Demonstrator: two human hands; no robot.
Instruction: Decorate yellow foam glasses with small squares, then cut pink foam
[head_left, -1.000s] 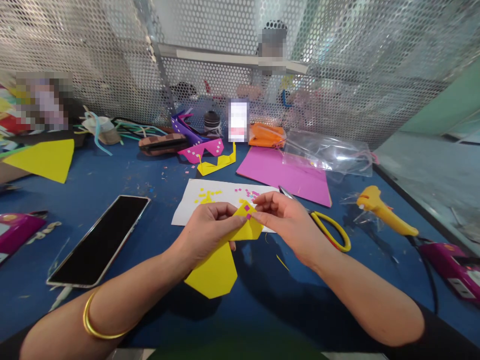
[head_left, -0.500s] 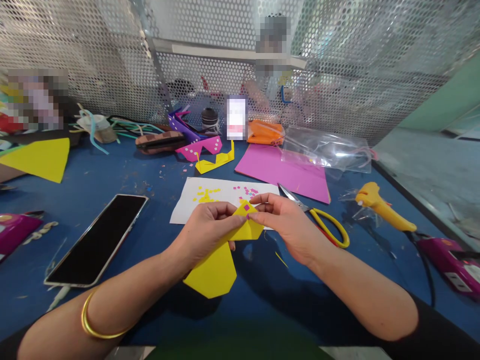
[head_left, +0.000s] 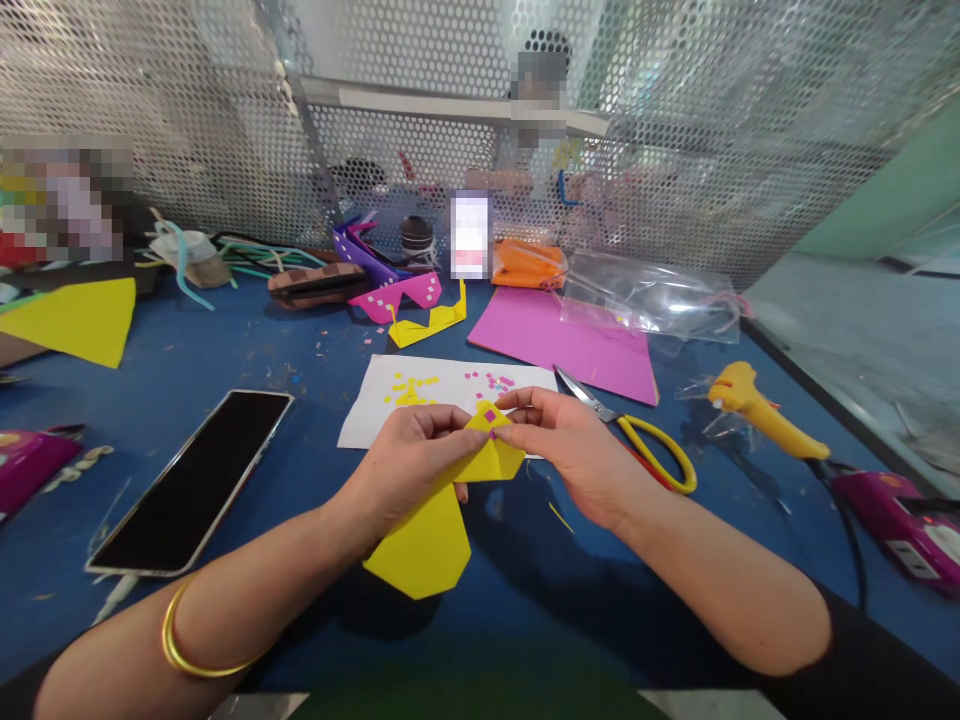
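A yellow cut-out sheet (head_left: 424,545), shaped like glasses, is held above the table between both hands. My left hand (head_left: 411,460) is closed on it near the middle, thumb on top. With thumb and forefinger my right hand (head_left: 566,440) pinches its upper end, close to a pink square (head_left: 490,416) on the yellow surface. Another small pink piece shows at the right thumb tip; whether it is stuck down I cannot tell. Behind the hands lies a white paper (head_left: 364,415) bearing small yellow pieces (head_left: 409,388) and small pink pieces (head_left: 499,382).
Scissors (head_left: 652,450) and a yellow glue gun (head_left: 772,410) lie to the right. A black-screened phone (head_left: 195,480) is at left. Farther back are pink glasses (head_left: 397,293), yellow glasses (head_left: 429,326), a purple sheet (head_left: 577,345) and a clear plastic bag (head_left: 652,300). A perforated metal screen (head_left: 420,60) stands behind.
Both hands keep the same hold on the yellow cut-out. The whole view has shifted very slightly, and the person behind the screen has moved a little.
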